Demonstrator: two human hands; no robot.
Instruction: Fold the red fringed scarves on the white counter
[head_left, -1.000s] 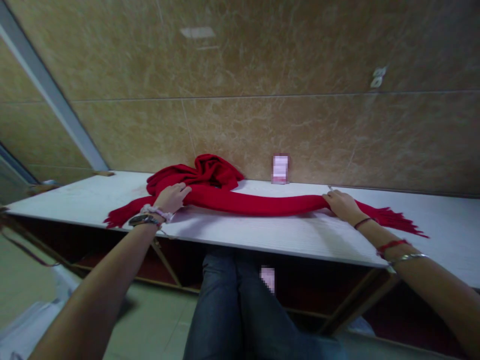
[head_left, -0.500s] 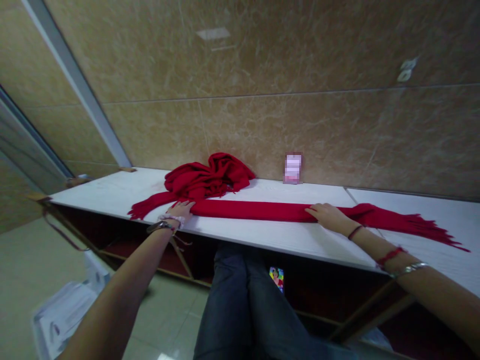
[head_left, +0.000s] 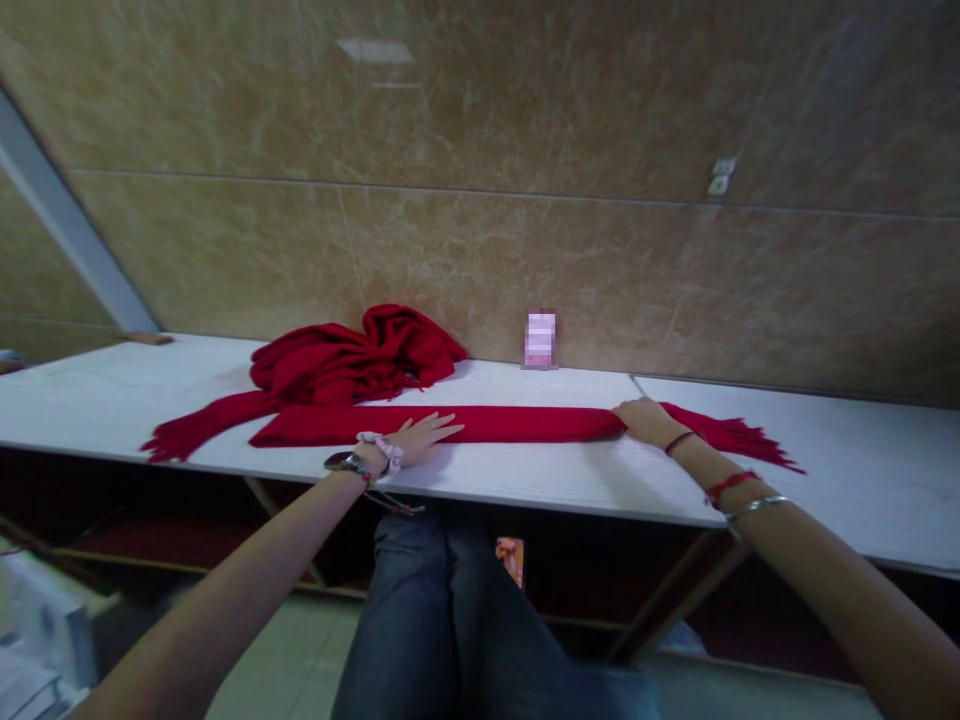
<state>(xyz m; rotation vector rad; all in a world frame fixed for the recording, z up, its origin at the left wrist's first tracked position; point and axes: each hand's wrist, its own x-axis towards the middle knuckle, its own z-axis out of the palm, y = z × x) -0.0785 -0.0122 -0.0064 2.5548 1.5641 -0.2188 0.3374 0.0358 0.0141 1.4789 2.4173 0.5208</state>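
Observation:
A red scarf point(head_left: 517, 424), folded into a long narrow strip, lies along the front of the white counter point(head_left: 510, 475). My left hand point(head_left: 420, 440) rests flat on its left half with the fingers stretched out. Toward the scarf's right end, my right hand point(head_left: 651, 422) is closed on the cloth, which looks bunched at the fingers. The fringed end spreads out to the right beyond that hand. Behind the strip's left part sits a crumpled heap of red cloth point(head_left: 330, 360), with a fringed tail reaching to the left.
A small blurred-out upright item point(head_left: 540, 340) leans on the tiled wall point(head_left: 525, 250). An outlet point(head_left: 721, 176) is on the wall at right. Dark open shelves point(head_left: 585, 580) lie under the counter, and a small bright picture point(head_left: 511, 560) shows beside my legs.
My left hand has moved right from the scarf's left end onto its middle part and now lies flat. My right hand stays on the right part, and the fringe there has drawn inward.

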